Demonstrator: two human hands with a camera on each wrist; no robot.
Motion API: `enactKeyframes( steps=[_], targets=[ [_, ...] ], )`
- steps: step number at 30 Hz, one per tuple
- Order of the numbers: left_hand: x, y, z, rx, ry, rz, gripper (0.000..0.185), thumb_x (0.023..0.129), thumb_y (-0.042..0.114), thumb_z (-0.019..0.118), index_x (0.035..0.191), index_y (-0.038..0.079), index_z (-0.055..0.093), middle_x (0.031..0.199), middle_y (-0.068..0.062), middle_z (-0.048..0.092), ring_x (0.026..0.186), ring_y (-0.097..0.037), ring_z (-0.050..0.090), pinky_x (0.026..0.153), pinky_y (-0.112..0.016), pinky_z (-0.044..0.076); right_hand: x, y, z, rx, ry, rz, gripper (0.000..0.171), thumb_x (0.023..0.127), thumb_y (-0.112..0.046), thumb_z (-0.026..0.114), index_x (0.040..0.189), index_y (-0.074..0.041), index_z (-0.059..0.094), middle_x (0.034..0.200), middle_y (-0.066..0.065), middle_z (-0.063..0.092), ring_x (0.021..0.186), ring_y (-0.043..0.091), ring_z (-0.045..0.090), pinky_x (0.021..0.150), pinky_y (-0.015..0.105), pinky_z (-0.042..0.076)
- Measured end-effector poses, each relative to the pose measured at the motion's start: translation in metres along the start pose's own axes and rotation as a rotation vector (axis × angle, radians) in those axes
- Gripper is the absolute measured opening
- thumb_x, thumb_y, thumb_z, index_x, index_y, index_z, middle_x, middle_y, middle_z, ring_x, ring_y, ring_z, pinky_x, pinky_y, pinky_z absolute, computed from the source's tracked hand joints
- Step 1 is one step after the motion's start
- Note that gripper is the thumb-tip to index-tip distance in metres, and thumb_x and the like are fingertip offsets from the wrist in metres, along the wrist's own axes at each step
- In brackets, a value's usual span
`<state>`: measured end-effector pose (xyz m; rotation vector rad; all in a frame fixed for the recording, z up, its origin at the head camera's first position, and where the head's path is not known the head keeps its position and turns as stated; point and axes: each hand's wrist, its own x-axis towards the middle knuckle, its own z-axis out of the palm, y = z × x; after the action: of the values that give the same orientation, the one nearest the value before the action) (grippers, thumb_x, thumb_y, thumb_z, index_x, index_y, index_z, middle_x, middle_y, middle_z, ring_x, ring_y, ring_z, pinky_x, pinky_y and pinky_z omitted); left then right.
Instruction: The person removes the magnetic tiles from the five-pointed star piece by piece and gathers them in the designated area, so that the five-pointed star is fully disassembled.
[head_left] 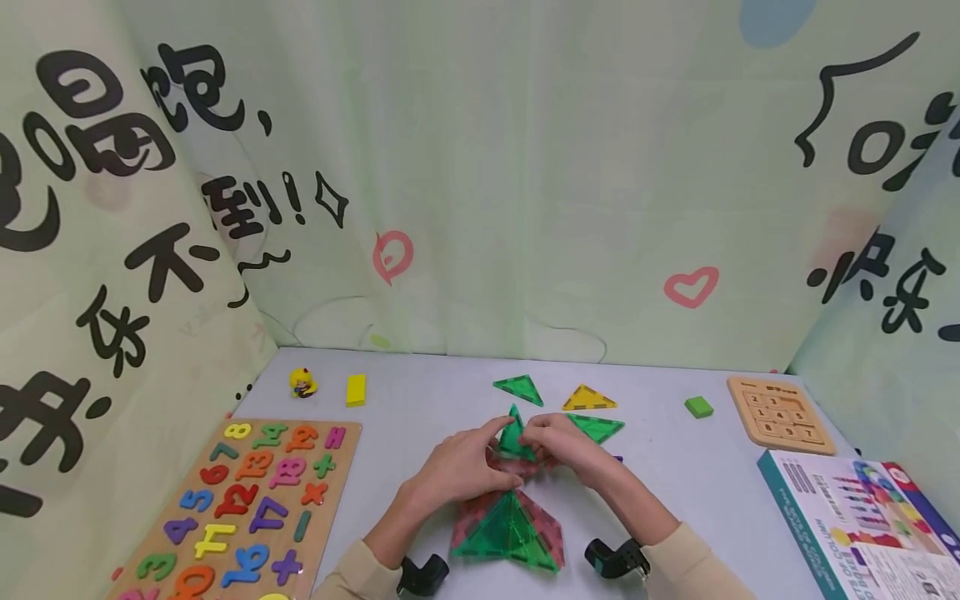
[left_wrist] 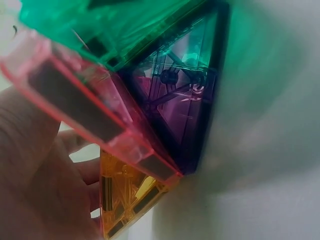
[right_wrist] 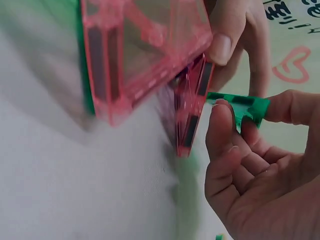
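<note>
Translucent magnetic tiles form a low structure (head_left: 501, 537) of green and red triangles in front of the person. At its far end the left hand (head_left: 459, 465) grips the red part between thumb and fingers. In the left wrist view, a red tile (left_wrist: 85, 107), a purple triangle (left_wrist: 172, 112) and an orange triangle (left_wrist: 125, 192) meet beside that hand. The right hand (head_left: 564, 446) pinches a green triangle (right_wrist: 252, 107) between thumb and fingertips, close to the red tile edge. The left index fingertip is right by the upright green triangle (head_left: 512, 437).
Loose green triangles (head_left: 598, 427) and a yellow triangle (head_left: 590, 397) lie beyond the hands. A number board (head_left: 341, 492) is at left, with a yellow block (head_left: 356, 390) and small duck figure (head_left: 302, 382) behind it. A green block (head_left: 698, 407), wooden board (head_left: 776, 408) and box (head_left: 862, 525) are at right.
</note>
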<state>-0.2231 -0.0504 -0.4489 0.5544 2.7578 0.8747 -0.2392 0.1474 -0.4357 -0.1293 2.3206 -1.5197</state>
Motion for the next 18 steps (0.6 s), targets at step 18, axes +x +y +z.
enactKeyframes(
  steps=[18],
  targets=[
    [-0.001,0.000,0.000,0.045,-0.001,0.003,0.049,0.080,0.058,0.072,0.115,0.024,0.069,0.087,0.012,0.062,0.079,-0.005,0.054,0.071,-0.026,0.046,0.050,0.011,-0.008,-0.481,0.291,-0.158,0.022,0.092,-0.011,0.064,0.107,0.000,0.074,0.095,0.012,0.074,0.081,0.020,0.061,0.077,0.038,0.052]
  ],
)
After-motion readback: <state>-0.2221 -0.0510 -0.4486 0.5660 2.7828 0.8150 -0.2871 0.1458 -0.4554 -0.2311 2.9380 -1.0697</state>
